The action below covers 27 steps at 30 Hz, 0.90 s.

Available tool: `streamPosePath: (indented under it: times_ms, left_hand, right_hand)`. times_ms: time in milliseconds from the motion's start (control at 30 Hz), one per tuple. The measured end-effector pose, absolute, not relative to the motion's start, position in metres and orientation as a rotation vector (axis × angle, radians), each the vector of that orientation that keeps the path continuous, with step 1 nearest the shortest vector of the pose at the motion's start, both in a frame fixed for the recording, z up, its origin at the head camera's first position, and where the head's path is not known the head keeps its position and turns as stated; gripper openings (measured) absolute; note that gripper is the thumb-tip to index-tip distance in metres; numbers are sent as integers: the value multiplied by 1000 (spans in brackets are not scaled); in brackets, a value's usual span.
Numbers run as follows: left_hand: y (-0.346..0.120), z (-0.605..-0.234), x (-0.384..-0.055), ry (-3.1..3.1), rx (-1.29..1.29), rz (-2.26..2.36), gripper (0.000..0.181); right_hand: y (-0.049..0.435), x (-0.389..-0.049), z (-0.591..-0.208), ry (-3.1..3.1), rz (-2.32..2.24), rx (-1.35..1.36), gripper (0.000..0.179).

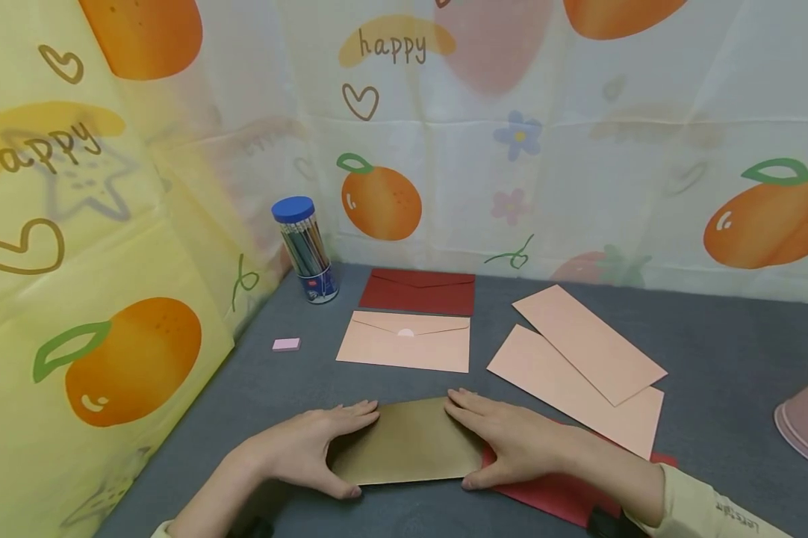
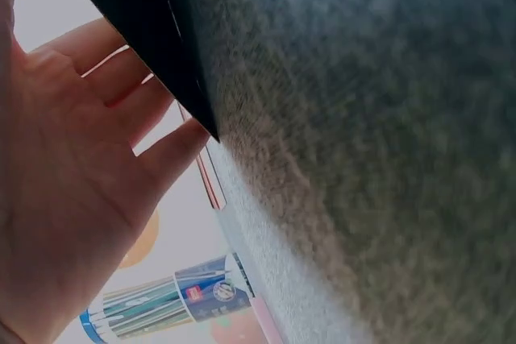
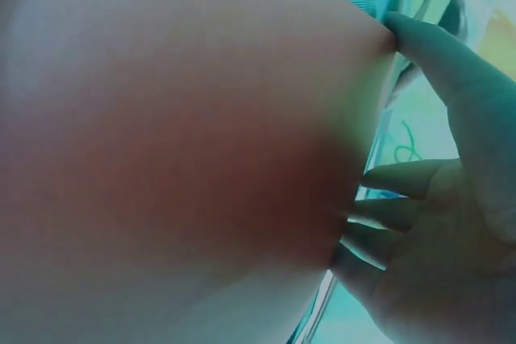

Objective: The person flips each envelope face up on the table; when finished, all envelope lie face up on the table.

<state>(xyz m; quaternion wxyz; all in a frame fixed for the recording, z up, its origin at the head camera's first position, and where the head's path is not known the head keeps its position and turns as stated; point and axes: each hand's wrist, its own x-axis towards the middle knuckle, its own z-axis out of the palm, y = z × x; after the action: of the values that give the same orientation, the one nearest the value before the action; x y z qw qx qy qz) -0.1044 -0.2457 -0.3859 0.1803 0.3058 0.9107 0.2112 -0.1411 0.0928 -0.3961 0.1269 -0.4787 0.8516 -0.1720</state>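
A plain gold envelope [image 1: 411,441] is between my two hands, close over the table in front of me. My left hand [image 1: 310,444] grips its left end, thumb at the near edge and fingers at the far corner. With my right hand [image 1: 511,433] I hold the right end the same way. In the left wrist view, the envelope's dark underside [image 2: 153,30] is tilted above the table, with the left fingers [image 2: 173,151] along its edge. The right wrist view shows the right fingers [image 3: 395,207] at the edge of a blurred surface.
A red envelope [image 1: 545,497] lies under my right forearm. Two overlapping pale pink envelopes [image 1: 579,373] are at the right. Behind the gold one lie a pink envelope [image 1: 404,351] and a dark red envelope [image 1: 417,293]. A pencil tub [image 1: 306,250], pink eraser [image 1: 286,344] and pink object [image 1: 807,418] stand around.
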Motion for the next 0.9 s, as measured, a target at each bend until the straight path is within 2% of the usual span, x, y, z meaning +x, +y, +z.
streamPosePath:
  times_ms: [300,500,900]
  left_hand:
    - [-254,-382,-105,2571,920,664,74]
    - [-260,-380,-107,2579,983,745,60]
    - [-267,-377,-111,2600,1116,945,32]
  right_hand:
    - [91,-136,-398,2514,-491,-1392,83]
    - [88,-135,-397,2562,-481,-1414,77]
    - [84,-133,-394,2603,-549,-1599,48]
